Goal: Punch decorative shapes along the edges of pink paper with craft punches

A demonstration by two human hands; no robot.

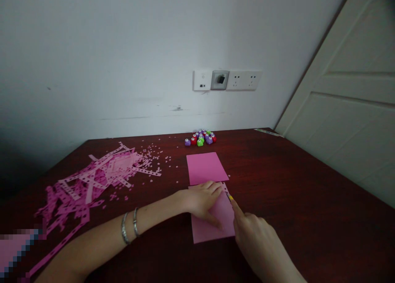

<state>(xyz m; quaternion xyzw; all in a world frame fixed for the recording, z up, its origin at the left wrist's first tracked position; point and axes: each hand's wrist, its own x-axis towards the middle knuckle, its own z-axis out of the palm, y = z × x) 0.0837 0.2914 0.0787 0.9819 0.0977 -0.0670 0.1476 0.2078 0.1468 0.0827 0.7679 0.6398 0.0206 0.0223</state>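
Observation:
A light pink sheet of paper lies on the dark red-brown table, with small holes punched along its upper right edge. My left hand presses flat on this sheet, fingers spread and holding nothing. At the sheet's right edge, my right hand grips a slim yellow craft knife, index finger stretched along it. The knife's thin dark tip touches the row of holes, while most of its handle is hidden in the hand. Just beyond sits a deeper pink square of paper, close to the light sheet's top edge.
To the left spreads a heap of punched pink paper strips, with tiny paper bits scattered around. Several small purple, red and green pieces with white eye-like tops stand near the wall. Wall sockets are above; a white door is right.

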